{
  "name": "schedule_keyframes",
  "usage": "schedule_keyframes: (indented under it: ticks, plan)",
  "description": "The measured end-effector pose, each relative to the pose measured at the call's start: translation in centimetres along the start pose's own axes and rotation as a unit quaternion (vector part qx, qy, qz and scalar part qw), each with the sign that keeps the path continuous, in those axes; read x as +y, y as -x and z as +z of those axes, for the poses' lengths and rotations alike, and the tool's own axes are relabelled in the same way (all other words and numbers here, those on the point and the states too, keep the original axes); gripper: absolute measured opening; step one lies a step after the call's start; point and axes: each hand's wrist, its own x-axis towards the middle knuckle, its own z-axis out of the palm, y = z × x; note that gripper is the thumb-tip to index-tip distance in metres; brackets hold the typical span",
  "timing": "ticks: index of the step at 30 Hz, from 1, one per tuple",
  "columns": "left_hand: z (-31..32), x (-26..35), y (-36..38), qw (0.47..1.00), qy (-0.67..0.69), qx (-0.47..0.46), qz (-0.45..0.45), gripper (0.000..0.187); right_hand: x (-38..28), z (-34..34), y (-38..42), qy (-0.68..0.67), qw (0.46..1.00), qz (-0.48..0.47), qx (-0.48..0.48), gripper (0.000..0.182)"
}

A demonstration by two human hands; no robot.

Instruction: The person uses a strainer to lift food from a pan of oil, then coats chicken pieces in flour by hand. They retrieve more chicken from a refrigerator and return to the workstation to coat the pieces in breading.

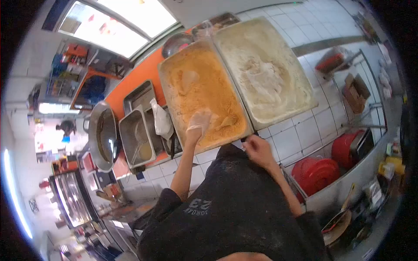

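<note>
My left hand [200, 120], in a clear plastic glove, is down in the orange powder of a large metal tray [242, 114]. The glove and powder blur its fingers. Just right of it lies a powder-coated piece [228, 122], and another pale coated piece [189, 80] sits farther back. My bare right hand [257, 150] is curled closed just off the tray's near right corner. Whatever it may hold is hidden. Beside the orange tray stands a second tray [311, 98] of pale flour, with a whitish heap [263, 80] in it.
Left of the trays are metal pans [136, 135], a white bag [162, 119] and a wide round pan [103, 137] on an orange surface [130, 89]. A dark bowl [176, 45] stands behind. Red lidded containers [315, 175] are on the right by a metal rack.
</note>
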Motion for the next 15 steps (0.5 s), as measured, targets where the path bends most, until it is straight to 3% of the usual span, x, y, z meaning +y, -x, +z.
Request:
schedule_keyframes:
  ticks: [1,2,3,5,6,8,9,11,13,14,15]
  plan:
    - [-0.9,0.8,0.3,0.930,0.315,0.025,-0.188,0.038,-1.6,2.0,-0.9,0.026,0.996,-0.071,-0.048,0.031]
    - [-1.5,1.3,0.6,0.730,0.584,0.036,-0.352,0.039,-3.4,4.2,-1.8,0.053,0.987,-0.149,-0.041,0.031]
    - [-1.6,1.6,0.7,0.736,0.586,0.024,-0.339,0.039,-4.9,6.2,-2.9,0.083,0.970,-0.225,-0.033,0.032]
    - [-1.7,1.4,1.4,0.627,0.687,-0.019,-0.367,0.035,-7.1,10.0,-4.6,0.181,0.970,-0.120,-0.112,0.035]
    - [-0.6,0.2,2.0,0.637,0.686,-0.035,-0.350,0.035,-6.9,11.7,-5.1,0.182,0.973,-0.108,-0.090,0.035]
    - [2.8,-2.5,2.7,0.432,0.880,0.072,-0.184,0.037,-5.3,15.1,-6.1,0.167,0.980,-0.093,-0.057,0.033]
    - [2.2,-2.6,2.7,0.428,0.886,0.046,-0.174,0.037,-4.8,16.0,-6.5,0.175,0.981,-0.073,-0.039,0.033]
    - [1.6,-2.8,2.7,0.554,0.768,0.011,-0.320,0.041,-3.8,17.1,-7.1,0.136,0.979,-0.148,0.032,0.033]
    - [4.0,-3.5,4.6,0.592,0.785,0.034,-0.179,0.043,-5.5,16.7,-7.5,0.104,0.990,-0.093,0.035,0.028]
    - [5.3,-3.6,5.4,0.578,0.810,0.031,-0.092,0.040,-4.8,16.9,-8.7,0.116,0.992,-0.046,0.003,0.024]
    - [1.6,-1.3,5.5,0.532,0.838,0.006,-0.119,0.028,-3.1,16.8,-10.0,0.122,0.992,0.008,-0.019,0.021]
